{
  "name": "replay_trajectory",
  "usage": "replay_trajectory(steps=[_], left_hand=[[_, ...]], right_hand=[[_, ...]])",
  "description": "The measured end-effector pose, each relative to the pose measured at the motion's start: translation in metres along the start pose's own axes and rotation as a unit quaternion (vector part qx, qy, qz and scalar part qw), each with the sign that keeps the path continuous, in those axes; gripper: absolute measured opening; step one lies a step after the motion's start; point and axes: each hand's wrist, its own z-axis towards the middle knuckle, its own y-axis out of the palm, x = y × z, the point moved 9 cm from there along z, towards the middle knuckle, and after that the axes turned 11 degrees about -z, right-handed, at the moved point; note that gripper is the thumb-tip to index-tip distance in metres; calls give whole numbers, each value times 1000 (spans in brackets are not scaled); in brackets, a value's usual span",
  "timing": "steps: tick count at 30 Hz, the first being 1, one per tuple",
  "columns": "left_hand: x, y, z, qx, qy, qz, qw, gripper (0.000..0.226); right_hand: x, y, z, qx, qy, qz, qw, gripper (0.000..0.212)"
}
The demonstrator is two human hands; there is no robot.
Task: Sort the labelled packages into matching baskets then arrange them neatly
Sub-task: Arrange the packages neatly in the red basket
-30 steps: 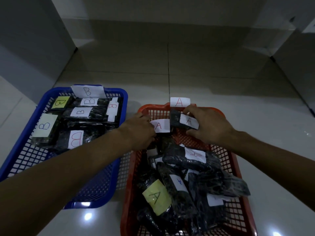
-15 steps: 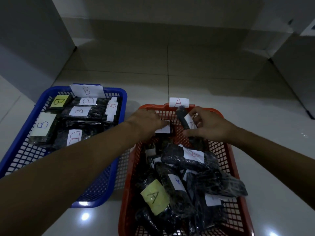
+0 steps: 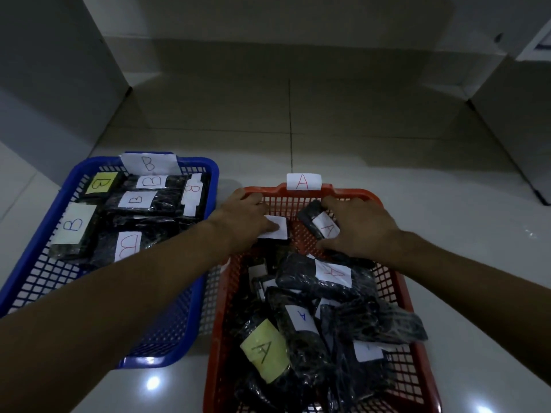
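Note:
A red basket (image 3: 396, 281) tagged A sits on the right, a blue basket (image 3: 35, 234) tagged B on the left. Both hold several black wrapped packages with paper labels. My left hand (image 3: 247, 222) lies at the red basket's far left corner, covering a package with a white label (image 3: 277, 231). My right hand (image 3: 357, 228) grips a small black package labelled A (image 3: 322, 225), tilted near the far wall of the red basket. Below my hands, several A packages (image 3: 316, 320) lie piled loosely, one bearing a yellow label (image 3: 264, 350).
The B packages (image 3: 140, 204) lie fairly flat in the far half of the blue basket. Both baskets rest on a glossy pale tiled floor (image 3: 357, 138). Grey walls or cabinets rise at the left (image 3: 44, 84) and the right (image 3: 512, 129).
Both hands have moved toward the red basket's far end. The right hand has tilted its A package and brought it nearer the far wall. The left hand now covers more of the white label.

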Motion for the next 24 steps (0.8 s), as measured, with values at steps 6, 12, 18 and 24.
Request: replay_trajectory(steps=[6,12,18,24], left_hand=[[-8,-3,-10,13,-20,-9,1000,49],[-14,-14,-14,69,-24,-85,994,47],[-14,-18,-17,133,-56,-186,972,35],[-15,-24,-20,178,-73,-235,953,33]], right_hand=[[3,13,8,-52,46,19,997,64],[25,39,-6,-201,145,186,951,38],[21,-4,-3,-36,72,-35,996,33],[-30,18,-35,-304,-91,121,941,69]])
